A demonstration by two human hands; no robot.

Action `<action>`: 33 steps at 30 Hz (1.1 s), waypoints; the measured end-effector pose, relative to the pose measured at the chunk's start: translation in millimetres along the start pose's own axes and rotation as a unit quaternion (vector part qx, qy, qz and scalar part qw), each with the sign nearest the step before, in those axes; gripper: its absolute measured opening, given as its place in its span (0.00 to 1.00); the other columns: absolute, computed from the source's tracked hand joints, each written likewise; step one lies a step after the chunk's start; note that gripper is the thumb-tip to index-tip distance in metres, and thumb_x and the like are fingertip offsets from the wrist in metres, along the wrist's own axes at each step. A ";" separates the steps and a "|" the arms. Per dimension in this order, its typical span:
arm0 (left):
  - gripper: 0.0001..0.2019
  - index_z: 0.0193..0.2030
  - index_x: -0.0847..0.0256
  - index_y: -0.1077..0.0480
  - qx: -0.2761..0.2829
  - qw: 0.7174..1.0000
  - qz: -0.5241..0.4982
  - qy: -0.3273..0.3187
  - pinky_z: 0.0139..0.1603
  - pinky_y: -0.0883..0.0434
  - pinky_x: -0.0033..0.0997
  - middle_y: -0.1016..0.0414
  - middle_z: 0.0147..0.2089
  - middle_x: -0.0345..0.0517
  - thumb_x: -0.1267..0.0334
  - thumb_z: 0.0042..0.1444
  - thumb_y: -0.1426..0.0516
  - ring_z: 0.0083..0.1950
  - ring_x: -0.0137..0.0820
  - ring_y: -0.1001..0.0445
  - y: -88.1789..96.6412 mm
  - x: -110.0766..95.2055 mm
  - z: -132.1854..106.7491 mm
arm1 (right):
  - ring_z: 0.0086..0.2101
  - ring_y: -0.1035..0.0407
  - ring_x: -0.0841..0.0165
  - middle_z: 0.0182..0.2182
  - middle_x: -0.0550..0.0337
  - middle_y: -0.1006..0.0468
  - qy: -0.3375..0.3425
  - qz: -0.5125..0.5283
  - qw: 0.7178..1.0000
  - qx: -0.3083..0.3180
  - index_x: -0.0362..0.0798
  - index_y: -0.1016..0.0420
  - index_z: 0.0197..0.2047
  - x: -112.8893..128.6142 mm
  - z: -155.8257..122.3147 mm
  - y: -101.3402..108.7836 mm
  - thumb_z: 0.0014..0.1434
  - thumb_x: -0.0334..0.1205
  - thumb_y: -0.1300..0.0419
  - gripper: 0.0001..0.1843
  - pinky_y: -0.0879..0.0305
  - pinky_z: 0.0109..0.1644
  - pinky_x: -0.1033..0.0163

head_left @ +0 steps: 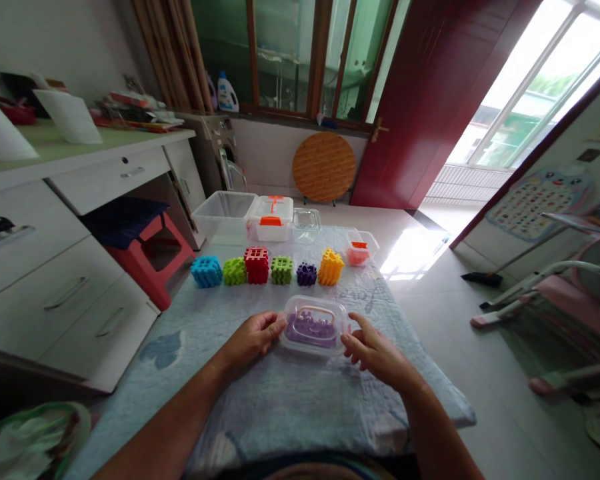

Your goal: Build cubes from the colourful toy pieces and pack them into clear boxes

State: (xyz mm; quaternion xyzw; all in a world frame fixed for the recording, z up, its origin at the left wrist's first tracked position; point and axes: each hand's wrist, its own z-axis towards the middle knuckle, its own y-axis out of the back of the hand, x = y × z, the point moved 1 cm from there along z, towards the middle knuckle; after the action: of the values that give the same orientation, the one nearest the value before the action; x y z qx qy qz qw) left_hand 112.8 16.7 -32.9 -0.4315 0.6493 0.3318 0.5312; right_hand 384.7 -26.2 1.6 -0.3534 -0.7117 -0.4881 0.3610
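A small clear plastic box [312, 327] with a translucent lid and handle sits on the cloth-covered table in front of me. Purple pieces show through its lid. My left hand [261, 333] pinches the box's left edge between thumb and fingers. On the opposite side, my right hand [373, 345] grips the right edge, its index finger stretched out along the rim. Just beyond the box, a dark purple block stack [307, 274] stands in a row with a yellow stack [331, 267], a red stack [257, 265], a blue stack [207, 271] and green ones [282, 269].
Behind the row stand an uncovered clear bin [225, 217], a lidded box with orange latches [272, 219] and a clear container [307, 221]. A small box with orange pieces [360, 249] is at the right edge. A stool [145, 247] stands left of the table.
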 end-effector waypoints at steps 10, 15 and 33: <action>0.17 0.37 0.64 0.29 0.003 0.999 0.033 -0.041 0.26 0.42 0.22 0.29 0.32 0.42 0.50 0.52 0.39 0.29 0.26 0.36 2.9 -10.8 -3.9 | 0.25 0.35 0.72 0.24 0.69 0.34 0.042 0.035 0.996 -0.065 0.47 0.40 0.58 2.9 0.7 -10.7 0.58 0.47 0.44 0.27 0.35 0.23 0.68; 0.17 0.36 0.63 0.30 -0.006 0.999 0.025 -0.048 0.27 0.41 0.21 0.31 0.30 0.41 0.49 0.51 0.39 0.29 0.26 0.35 2.0 -9.0 -2.3 | 0.27 0.34 0.69 0.24 0.67 0.31 0.090 -0.135 0.978 -0.128 0.43 0.40 0.60 17.2 -6.4 -15.5 0.61 0.46 0.46 0.27 0.35 0.33 0.64; 0.09 0.35 0.55 0.32 -0.136 0.942 0.273 -0.137 0.33 0.43 0.30 0.31 0.26 0.41 0.55 0.60 0.49 0.30 0.37 0.30 -17.7 -15.9 -8.0 | 0.40 0.24 0.57 0.41 0.41 0.22 0.063 -0.361 0.912 -0.184 0.34 0.56 0.69 39.7 -6.5 -45.6 0.65 0.42 0.54 0.34 0.33 0.43 0.57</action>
State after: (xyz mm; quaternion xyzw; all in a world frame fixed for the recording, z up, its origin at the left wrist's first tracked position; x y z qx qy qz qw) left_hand 126.7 5.7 -15.1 -0.2557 0.6118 0.6051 0.4407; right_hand 327.4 -38.9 17.4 -0.1009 -0.6644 -0.7285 0.1332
